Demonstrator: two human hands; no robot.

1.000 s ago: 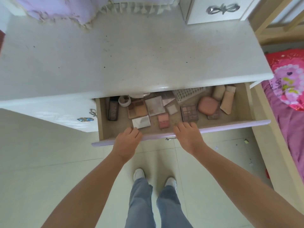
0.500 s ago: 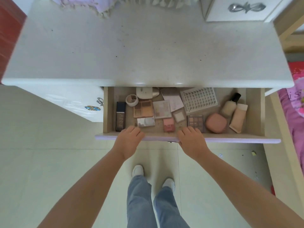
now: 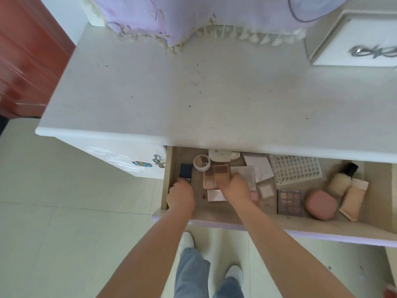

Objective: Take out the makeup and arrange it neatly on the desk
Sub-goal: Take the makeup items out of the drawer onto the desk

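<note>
The desk drawer [image 3: 322, 232] stands pulled out under the white desk top [image 3: 193, 93]. Both my hands are inside its left part. My left hand [image 3: 180, 196] curls over the near end of a narrow dark palette [image 3: 186, 170]. My right hand [image 3: 235, 188] grips the right edge of a tan eyeshadow palette [image 3: 214, 175]. Further right lie a marbled palette [image 3: 248, 172], a white grid tray [image 3: 295, 169], a purple eyeshadow palette [image 3: 290, 202], a pink compact [image 3: 321, 204], a foundation bottle [image 3: 341, 179] and a beige tube [image 3: 353, 198]. A white jar [image 3: 202, 163] sits behind the tan palette.
A lavender fringed cloth [image 3: 150, 16] hangs over the desk's back edge. A small white cabinet [image 3: 354, 44] with a silver bow handle stands at the back right. Red-brown wooden furniture [image 3: 21, 61] is on the left. My legs and white shoes stand on the tiled floor below.
Both hands have left the drawer's front edge and reached inside, the left onto the dark palette, the right onto the tan palette. The view has shifted left.
</note>
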